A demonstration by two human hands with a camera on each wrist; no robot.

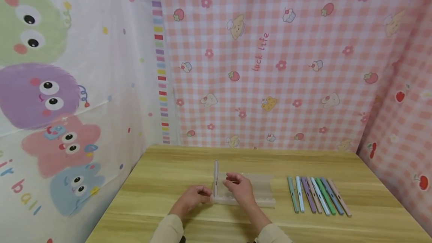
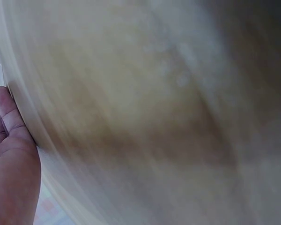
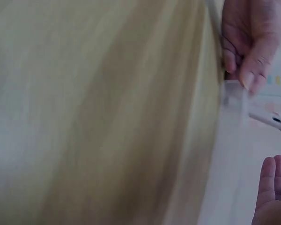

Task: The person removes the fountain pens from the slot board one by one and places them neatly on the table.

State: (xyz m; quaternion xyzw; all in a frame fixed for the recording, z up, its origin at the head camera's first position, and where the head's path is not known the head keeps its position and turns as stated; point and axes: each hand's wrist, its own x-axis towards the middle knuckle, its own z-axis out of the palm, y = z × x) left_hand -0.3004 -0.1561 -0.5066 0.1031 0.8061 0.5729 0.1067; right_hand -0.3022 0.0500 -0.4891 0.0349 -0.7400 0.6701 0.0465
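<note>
A translucent plastic pen holder with a long front strip lies in the middle of the table. At its left end a pale pen stands nearly upright; in the right wrist view part of this pen sticks out sideways. My left hand pinches the left end of the holder between thumb and fingers. Just right of the pen, my right hand hovers over the holder with relaxed fingers, apart from the pen. The left wrist view shows mostly blurred tabletop and part of the left hand.
Several capped pens lie in a row on the right of the table, among them a purple pen, a green pen and a blue pen. A pink checked curtain hangs behind, and a cartoon-printed sheet on the left.
</note>
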